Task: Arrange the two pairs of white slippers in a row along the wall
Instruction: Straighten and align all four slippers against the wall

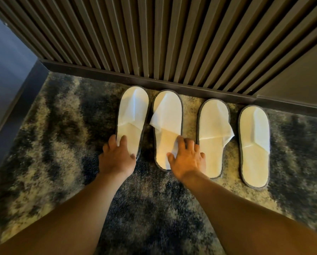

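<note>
- The left hand (117,159) lies flat, fingers (123,142) spread apart, pressing on the heel end of the first slipper (132,115); nothing is clamped.
- The right hand (188,162) is likewise flat with its fingers (180,143) splayed, resting on the heel end of the second slipper (167,129), its outer fingers reaching over toward the third slipper (214,137).
- All four white slippers lie on the carpet (52,126), long axes running toward the slatted wall (154,34), toe ends pointing at the dark baseboard (172,84) and heels toward the person.
- The first slipper tilts slightly, its heel swung left; its toe almost touches the baseboard.
- The second and third slippers have loose, crumpled toe covers that stick out sideways past their grey edging.
- The fourth slipper (254,146) lies apart at the right end of the row, further from the corner of the carpet, untouched by either hand.
- No brand, label or writing can be read on any slipper.
</note>
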